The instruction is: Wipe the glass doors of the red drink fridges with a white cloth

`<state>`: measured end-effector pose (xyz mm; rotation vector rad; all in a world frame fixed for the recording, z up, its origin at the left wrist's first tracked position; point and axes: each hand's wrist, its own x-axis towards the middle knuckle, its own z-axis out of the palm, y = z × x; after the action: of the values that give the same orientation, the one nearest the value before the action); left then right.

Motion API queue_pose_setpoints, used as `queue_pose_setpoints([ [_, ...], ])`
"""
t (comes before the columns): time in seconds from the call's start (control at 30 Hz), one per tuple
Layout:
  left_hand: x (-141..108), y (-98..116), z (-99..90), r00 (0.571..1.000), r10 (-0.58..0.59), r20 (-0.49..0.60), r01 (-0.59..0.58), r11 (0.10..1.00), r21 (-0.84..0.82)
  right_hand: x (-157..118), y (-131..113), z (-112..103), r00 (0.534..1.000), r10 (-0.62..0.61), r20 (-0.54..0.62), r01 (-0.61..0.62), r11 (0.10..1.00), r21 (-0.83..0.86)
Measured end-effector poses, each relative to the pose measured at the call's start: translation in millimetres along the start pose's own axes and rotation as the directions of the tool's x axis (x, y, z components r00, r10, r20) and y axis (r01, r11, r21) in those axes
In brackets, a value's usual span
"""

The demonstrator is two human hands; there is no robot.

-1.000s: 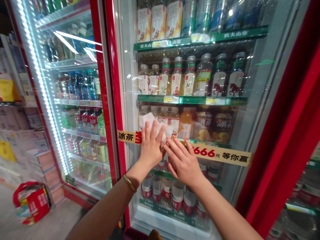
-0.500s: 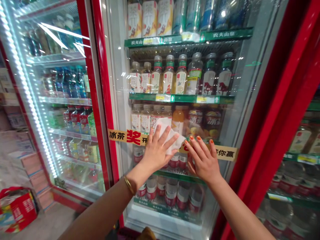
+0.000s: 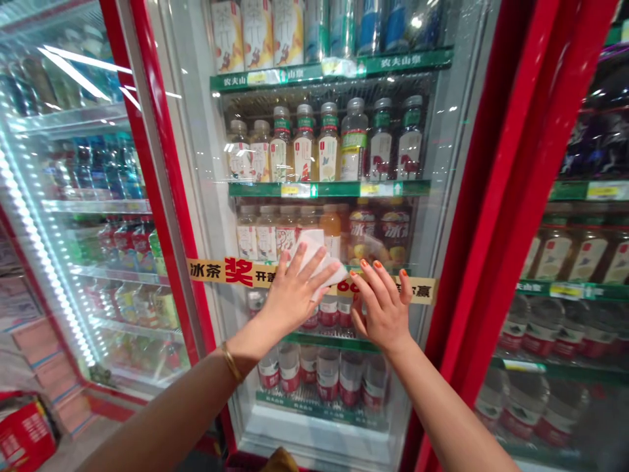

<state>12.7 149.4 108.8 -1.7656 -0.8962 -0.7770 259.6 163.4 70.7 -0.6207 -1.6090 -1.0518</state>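
My left hand lies flat on the glass door with its fingers spread. Under those fingers is a crumpled white tissue, pressed to the glass. To its right, my right hand has its fingers stretched out and apart, fingertips at the glass, with nothing in it. Both hands are over a yellow sticker strip with black and red lettering, and they hide parts of it. Behind the glass door stand shelves of bottled drinks.
Red door frames border the fridge on both sides. At the left is another lit drinks fridge; more bottles show at the right. Stacked cartons and a red bag are on the floor at lower left.
The view has shifted, so the fridge sits further left in the picture. Against the sticker strip both hands are slightly further right, and more lettering shows between them. The tissue stays under my left hand.
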Motion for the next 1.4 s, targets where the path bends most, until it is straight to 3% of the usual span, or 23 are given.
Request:
queue_pose_setpoints([
  [0.1, -8, -20, -4.1, 0.999, -0.049, -0.010, 0.049, 0.999, 0.001, 0, -1, 1, 1.000, 0.016, -0.001, -0.016, 1.000, 0.015],
  [0.17, 8, -28, -6.7, 0.986, -0.157, -0.047, 0.156, 0.987, -0.025, 1, -3, 2, 0.999, 0.047, -0.008, -0.046, 0.999, 0.018],
  [0.23, 33, -19, -6.5, 0.972, -0.223, -0.074, 0.220, 0.974, -0.052, 1, -5, 3, 0.997, 0.075, -0.012, -0.075, 0.997, 0.018],
  [0.3, 50, 2, -3.5, 0.982, -0.176, -0.069, 0.172, 0.983, -0.060, 1, -6, 2, 0.996, 0.083, -0.012, -0.083, 0.996, 0.027],
  [0.4, 40, 27, 1.4, 1.000, 0.007, -0.017, -0.007, 0.999, -0.042, -4, -1, -7, 0.998, 0.059, 0.014, -0.059, 0.997, 0.043],
  [0.5, 16, 21, 0.1, 0.993, 0.116, 0.005, -0.116, 0.993, -0.021, -16, 13, -22, 0.998, 0.019, 0.055, -0.019, 1.000, 0.001],
  [0.6, 25, 5, -4.0, 0.999, 0.025, -0.033, -0.026, 0.999, -0.030, -29, 29, -30, 0.996, 0.044, 0.074, -0.038, 0.996, -0.081],
  [0.7, 59, 17, -3.3, 0.996, -0.069, -0.058, 0.065, 0.996, -0.065, -34, 37, -28, 0.991, 0.081, 0.105, -0.068, 0.990, -0.122],
  [0.8, 69, 42, 2.2, 0.994, 0.108, -0.033, -0.110, 0.992, -0.061, -34, 37, -23, 0.993, 0.069, 0.098, -0.058, 0.992, -0.113],
  [0.9, 54, 40, 3.9, 0.968, 0.252, -0.016, -0.252, 0.967, -0.038, -36, 36, -22, 0.995, 0.057, 0.086, -0.050, 0.996, -0.080],
  [1.0, 57, 16, -1.0, 0.987, 0.156, -0.033, -0.158, 0.986, -0.054, -41, 35, -22, 0.993, 0.093, 0.079, -0.088, 0.994, -0.062],
  [1.1, 89, 15, -2.7, 0.998, 0.032, -0.057, -0.037, 0.996, -0.084, -44, 36, -19, 0.993, 0.117, 0.028, -0.115, 0.991, -0.067],
  [1.2, 109, 45, 4.0, 0.985, 0.173, -0.026, -0.174, 0.981, -0.088, -46, 36, -16, 0.992, 0.115, -0.057, -0.120, 0.989, -0.085],
  [1.27, 101, 62, 9.1, 0.933, 0.360, 0.020, -0.356, 0.930, -0.095, -46, 36, -15, 0.990, 0.109, -0.094, -0.117, 0.990, -0.082],
  [1.33, 86, 63, 10.7, 0.878, 0.477, 0.045, -0.470, 0.876, -0.108, -45, 36, -15, 0.990, 0.107, -0.094, -0.114, 0.991, -0.071],
  [1.4, 80, 49, 8.3, 0.887, 0.461, 0.022, -0.456, 0.884, -0.103, -45, 36, -15, 0.992, 0.101, -0.071, -0.106, 0.992, -0.064],
])
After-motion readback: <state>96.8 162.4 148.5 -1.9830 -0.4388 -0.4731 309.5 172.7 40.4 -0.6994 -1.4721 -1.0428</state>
